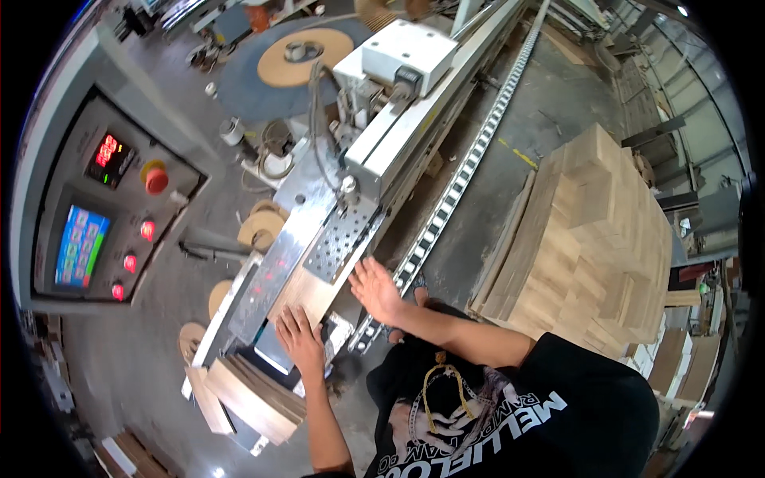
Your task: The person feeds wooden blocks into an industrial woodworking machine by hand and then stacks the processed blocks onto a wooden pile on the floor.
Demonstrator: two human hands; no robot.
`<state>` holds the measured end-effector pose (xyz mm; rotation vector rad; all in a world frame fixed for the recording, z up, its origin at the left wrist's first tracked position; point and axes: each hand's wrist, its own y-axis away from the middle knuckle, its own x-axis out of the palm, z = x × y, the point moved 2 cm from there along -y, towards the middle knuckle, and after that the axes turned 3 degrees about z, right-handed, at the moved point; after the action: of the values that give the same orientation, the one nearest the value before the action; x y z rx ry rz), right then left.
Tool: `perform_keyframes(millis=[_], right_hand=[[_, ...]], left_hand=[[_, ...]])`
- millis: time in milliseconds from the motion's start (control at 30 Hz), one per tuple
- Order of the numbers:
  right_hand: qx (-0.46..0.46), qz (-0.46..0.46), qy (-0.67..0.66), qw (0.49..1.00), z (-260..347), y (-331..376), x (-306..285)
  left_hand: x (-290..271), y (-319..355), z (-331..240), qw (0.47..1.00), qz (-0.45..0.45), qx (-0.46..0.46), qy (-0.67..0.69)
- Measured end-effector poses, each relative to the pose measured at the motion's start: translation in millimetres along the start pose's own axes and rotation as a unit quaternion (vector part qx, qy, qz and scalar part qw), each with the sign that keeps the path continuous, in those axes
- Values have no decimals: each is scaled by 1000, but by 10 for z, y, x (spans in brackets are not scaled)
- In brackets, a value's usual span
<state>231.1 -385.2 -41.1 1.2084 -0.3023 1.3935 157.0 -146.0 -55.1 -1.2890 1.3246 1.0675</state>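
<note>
A light wooden panel (307, 293) lies on the metal bed of a long machine, its far end under a perforated metal plate (339, 245). My left hand (300, 341) rests at the panel's near end with its fingers stretched out flat. To the right of the panel, my right hand (374, 291) is open, fingers extended toward the machine's side edge. Neither hand grips anything. Whether the right fingertips touch the edge I cannot tell. Close by my left hand, a stack of wooden panels (251, 398) sits at the near end of the machine.
A control cabinet (171, 215) with a lit screen (80, 247) and a red button (156, 181) stands at left. Beyond is a large coil disc (299, 64). A roller track (454, 195) runs along the machine's right side. Stacked wooden boards (582, 247) stand at right.
</note>
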Motion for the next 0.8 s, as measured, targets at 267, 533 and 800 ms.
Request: perform_keyframes(millis=[267,533,800], right_hand=[[-22,-34,-98,994,264,-340,-428],[-32,-16,27,999,1052,-399,-352],[-48,-24,74,996,1603,-630,-612]], left_hand=[[158,-355,-517,1000,10,-6,19],[565,-761,-937,996,-81,42,-8],[469,-1192,-1664,988,56,-129,56]])
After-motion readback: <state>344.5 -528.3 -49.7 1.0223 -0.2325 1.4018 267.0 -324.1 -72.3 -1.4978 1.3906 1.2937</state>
